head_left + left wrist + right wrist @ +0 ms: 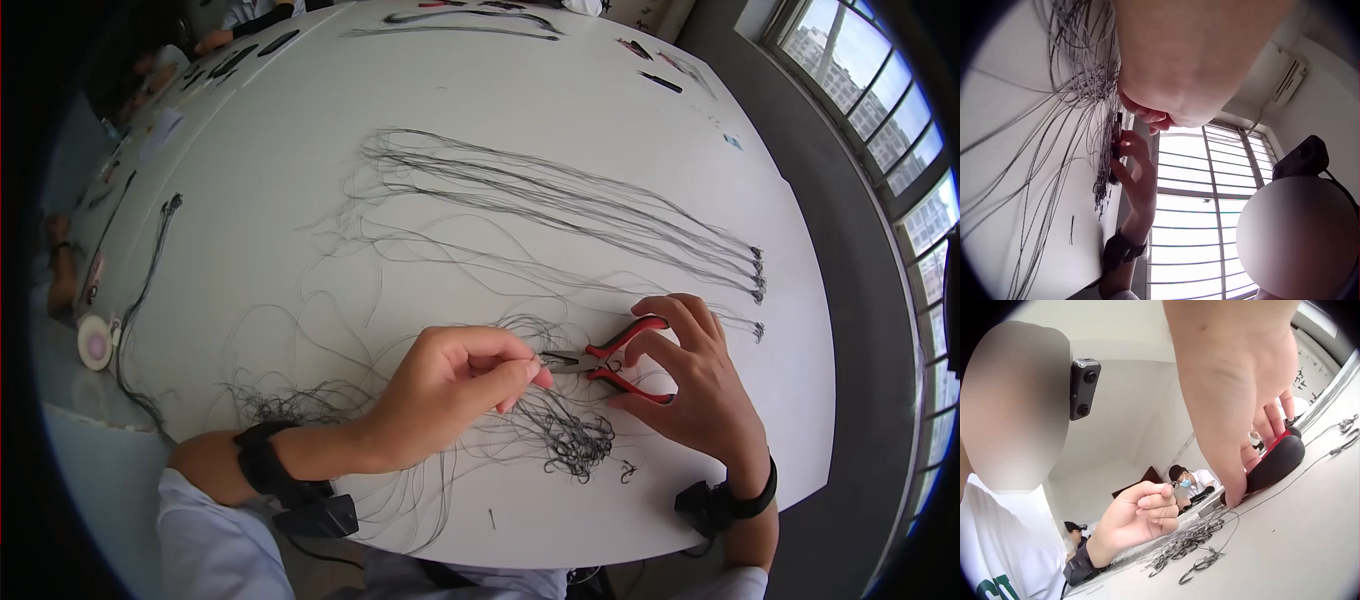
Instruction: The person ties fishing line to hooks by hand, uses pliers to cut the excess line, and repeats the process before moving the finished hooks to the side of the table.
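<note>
On the near edge of the round white table (600, 130), both hands work over a tangle of thin dark wires (560, 440). Right hand (690, 385) grips small red-handled pliers (618, 360), fingers curled over the upper handle and thumb on the lower one; handles sit slightly spread, metal nose points left toward the other hand. Left hand (455, 385) is curled tight, thumb and forefinger pinching something tiny at the pliers' tip, likely a wire end or small hook, too small to tell. Right wrist view shows the same pinch, left hand (1141, 515) raised just above the table with a small dark bit at the fingertips, and the red-and-black pliers handles (1272, 465) under the right fingers (1235, 425). Small wire hooks (1200, 565) lie loose on the table just below the pliers.

Beyond the pliers, a long bundle of straight dark strands (560, 200) fans across the table, its bound ends to the right of the right hand. Left of the pliers, more loose strands trail off the table edge. A black wrist strap (270, 465) sits on the left forearm, another (740, 495) on the right. Far from the pliers, at the left rim, rests a small round white-and-pink disc (96, 343).
</note>
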The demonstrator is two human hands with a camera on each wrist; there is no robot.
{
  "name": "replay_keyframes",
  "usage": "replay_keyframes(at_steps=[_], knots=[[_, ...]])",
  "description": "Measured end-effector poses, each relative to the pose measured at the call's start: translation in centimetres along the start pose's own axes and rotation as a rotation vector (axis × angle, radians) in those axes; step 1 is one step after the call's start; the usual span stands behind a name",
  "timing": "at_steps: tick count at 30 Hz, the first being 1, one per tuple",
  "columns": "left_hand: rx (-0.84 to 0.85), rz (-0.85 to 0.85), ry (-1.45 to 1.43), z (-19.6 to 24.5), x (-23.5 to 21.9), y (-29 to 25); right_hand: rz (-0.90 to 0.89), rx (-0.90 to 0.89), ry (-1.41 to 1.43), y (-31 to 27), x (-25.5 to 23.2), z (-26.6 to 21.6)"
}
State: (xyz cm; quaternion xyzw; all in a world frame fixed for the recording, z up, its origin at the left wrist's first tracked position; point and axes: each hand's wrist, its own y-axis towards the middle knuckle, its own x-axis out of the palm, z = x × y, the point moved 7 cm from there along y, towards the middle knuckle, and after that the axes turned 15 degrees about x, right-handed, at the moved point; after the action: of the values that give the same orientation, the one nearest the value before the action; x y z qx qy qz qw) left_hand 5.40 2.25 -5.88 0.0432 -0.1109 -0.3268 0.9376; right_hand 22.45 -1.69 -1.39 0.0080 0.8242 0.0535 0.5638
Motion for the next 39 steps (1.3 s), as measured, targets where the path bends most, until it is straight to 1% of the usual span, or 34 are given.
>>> replay_keyframes(at_steps=[3, 7, 10, 12, 13, 15, 19, 21, 24, 26, 35, 39], knots=[[0.031, 0.008, -0.03, 0.0, -0.1, 0.0, -0.03, -0.043, 0.042, 0.1, 0.6, -0.1], [0.038, 0.048, -0.007, 0.3, -0.3, -0.1, -0.009, -0.097, 0.034, 0.1, 0.6, -0.5], [0.046, 0.09, 0.023, 0.5, -0.6, -0.1, 0.0, -0.063, 0.007, 0.1, 0.1, -0.5], [0.039, 0.114, 0.033, 0.5, -0.8, -0.2, -0.065, 0.119, 0.319, 0.3, 0.1, 0.3], [0.047, 0.131, 0.024, 0.5, -0.9, -0.2, -0.066, 0.117, 0.322, 0.2, 0.2, 0.1], [0.053, 0.152, 0.017, 0.6, -1.1, -0.2, 0.049, -0.121, 0.215, -0.3, -0.4, -1.8], [0.079, 0.141, 0.013, 0.6, -0.9, -0.2, 0.071, -0.092, 0.268, -0.4, -0.3, -2.6], [0.085, 0.145, 0.02, 0.8, -0.8, -0.2, 0.096, -0.171, 0.212, -0.4, -0.5, -3.1], [0.048, 0.144, 0.044, 0.6, -0.8, -0.3, 0.129, -0.158, 0.208, -0.4, -0.5, -3.0], [0.143, 0.145, -0.007, 0.6, -1.0, -0.2, 0.137, -0.144, 0.208, -0.4, -0.5, -3.0], [0.152, 0.134, 0.018, 0.5, -0.9, -0.2, 0.094, -0.122, 0.258, -0.4, 0.1, -3.2], [0.095, 0.115, 0.076, 0.9, -0.6, -0.2, 0.097, -0.084, 0.311, -0.5, 0.3, -3.0]])
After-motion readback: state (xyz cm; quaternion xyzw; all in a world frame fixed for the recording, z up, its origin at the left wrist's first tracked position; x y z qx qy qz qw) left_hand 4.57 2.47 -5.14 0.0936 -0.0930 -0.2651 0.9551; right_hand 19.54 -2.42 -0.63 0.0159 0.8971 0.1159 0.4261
